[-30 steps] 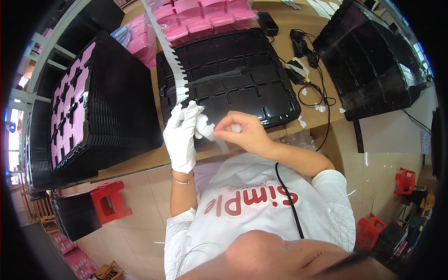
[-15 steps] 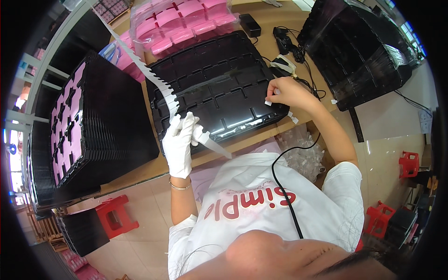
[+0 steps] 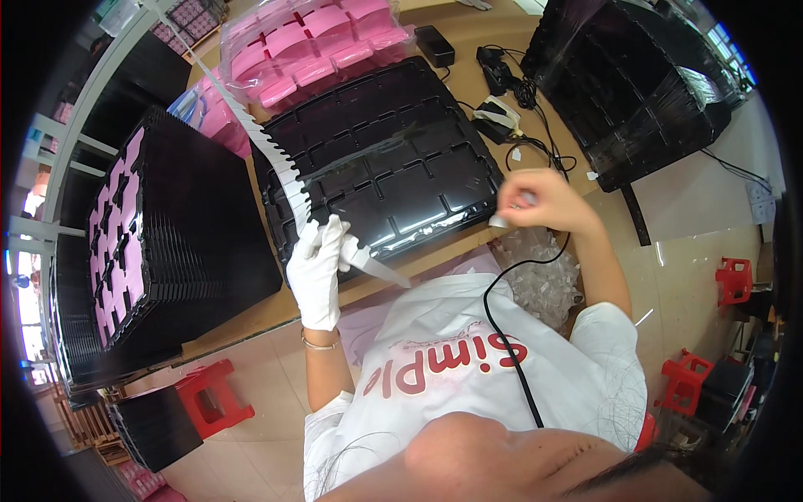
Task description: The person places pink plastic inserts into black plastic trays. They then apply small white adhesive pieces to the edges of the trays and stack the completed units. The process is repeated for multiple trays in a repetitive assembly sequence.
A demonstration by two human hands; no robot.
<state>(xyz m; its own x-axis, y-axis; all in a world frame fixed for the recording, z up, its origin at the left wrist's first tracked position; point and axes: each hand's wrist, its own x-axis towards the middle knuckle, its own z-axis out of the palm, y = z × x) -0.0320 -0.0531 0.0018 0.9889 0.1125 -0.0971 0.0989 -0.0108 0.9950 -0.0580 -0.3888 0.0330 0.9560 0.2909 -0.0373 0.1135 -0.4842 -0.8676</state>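
My left hand [image 3: 316, 272], in a white glove, grips a long white strip [image 3: 280, 167] with a toothed edge. The strip runs up to the far left, and its short tail [image 3: 381, 269] hangs toward my shirt. In front of me lies a black plastic tray [image 3: 376, 159] with moulded compartments under a glossy surface. Beside the tray's near right corner is my bare right hand [image 3: 548, 201], slightly blurred, its fingers pinched on a small white tab [image 3: 498, 222].
Black trays with pink pieces stack up at left [image 3: 201, 226]; wrapped black trays [image 3: 627, 92] stand at right. Bagged pink blocks [image 3: 314, 42] lie beyond the tray. Cables [image 3: 535, 96] and a black adapter [image 3: 435, 46] sit behind. Below the edge are many small clear-white pieces [image 3: 539, 280].
My right hand has moved off the tray's near right corner, rightward and toward me. My left hand keeps its grip on the strip, slightly lower and further left in view.
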